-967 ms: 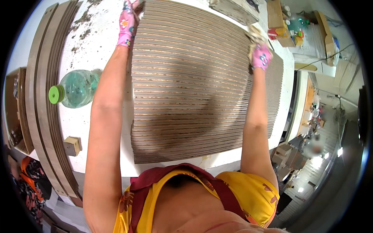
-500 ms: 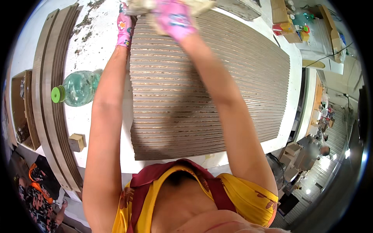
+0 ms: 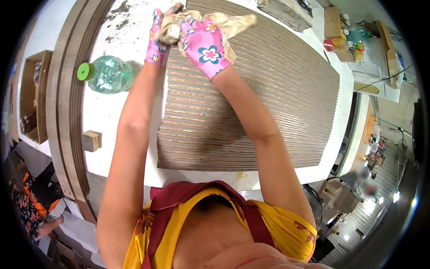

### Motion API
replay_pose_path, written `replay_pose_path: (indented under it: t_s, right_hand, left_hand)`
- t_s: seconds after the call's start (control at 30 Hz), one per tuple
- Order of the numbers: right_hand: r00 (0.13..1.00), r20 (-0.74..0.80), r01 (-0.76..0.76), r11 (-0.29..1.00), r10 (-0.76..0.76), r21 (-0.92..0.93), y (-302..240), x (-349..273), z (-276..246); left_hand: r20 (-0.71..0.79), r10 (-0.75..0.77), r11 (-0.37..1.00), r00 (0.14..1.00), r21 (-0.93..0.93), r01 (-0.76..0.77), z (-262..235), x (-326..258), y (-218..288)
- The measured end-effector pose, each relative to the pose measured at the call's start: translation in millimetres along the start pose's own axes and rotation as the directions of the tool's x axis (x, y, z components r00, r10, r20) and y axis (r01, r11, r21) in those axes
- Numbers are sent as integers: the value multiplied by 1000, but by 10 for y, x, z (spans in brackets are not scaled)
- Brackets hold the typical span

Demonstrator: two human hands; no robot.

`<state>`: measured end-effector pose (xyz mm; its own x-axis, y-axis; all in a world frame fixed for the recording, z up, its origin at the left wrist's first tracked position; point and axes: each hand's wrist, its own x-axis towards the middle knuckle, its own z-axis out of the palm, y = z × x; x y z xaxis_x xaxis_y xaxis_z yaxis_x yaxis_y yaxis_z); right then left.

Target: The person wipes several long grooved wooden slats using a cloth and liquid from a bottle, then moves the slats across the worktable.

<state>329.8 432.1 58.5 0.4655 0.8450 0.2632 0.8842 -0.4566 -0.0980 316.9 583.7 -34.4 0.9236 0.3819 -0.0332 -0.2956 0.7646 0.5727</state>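
Long grey-brown strips (image 3: pixel 268 89) lie side by side in a wide ribbed block on a white table. Both my hands wear pink flowered gloves and reach to the block's far left corner. Under my right hand (image 3: pixel 204 47) is a crumpled beige cloth (image 3: pixel 235 24), gripped and pressed on the strips. Beside it, my left hand (image 3: pixel 156 38) rests along the block's left edge, its fingers stretched away from me and partly covered by the cloth; a fingertip looks stained dark.
A clear green-capped bottle (image 3: pixel 109 75) lies left of my left forearm, with a small block (image 3: pixel 91 141) nearer me. Long boards (image 3: pixel 67 103) and a wooden box (image 3: pixel 42 96) are further left. A grey block (image 3: pixel 286 12) stands far right. Another person's hand (image 3: pixel 58 220) shows lower left.
My right hand has come slightly nearer with the cloth, which now spreads to its right. The view has shifted, so the bottle and strips appear higher.
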Motion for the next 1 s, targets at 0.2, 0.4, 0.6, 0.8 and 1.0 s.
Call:
replay_pose_path:
  t_s: [0.2, 0.4, 0.6, 0.8, 1.0]
  right_hand:
    - [903, -164, -419, 898, 397, -136, 1629, -1076, -223]
    - [757, -71, -646, 729, 649, -226, 1378, -1166, -463]
    - [973, -129, 201, 977, -191, 74, -774, -495, -71]
    - [924, -244, -347, 912, 293, -218, 1067, -1748, -524]
    - [690, -170, -712, 618, 704, -333, 1389, -2046, -529]
  left_hand:
    - [-101, 213, 935, 972, 309, -173, 294, -1073, 129]
    - [-30, 214, 948, 976, 248, -200, 172, -1631, -119]
    - [-362, 188, 981, 913, 113, -157, -280, -1685, -212]
    - [-42, 138, 960, 990, 251, -123, 124, -2075, -12]
    - [-35, 138, 946, 990, 300, -122, 144, -2128, -76]
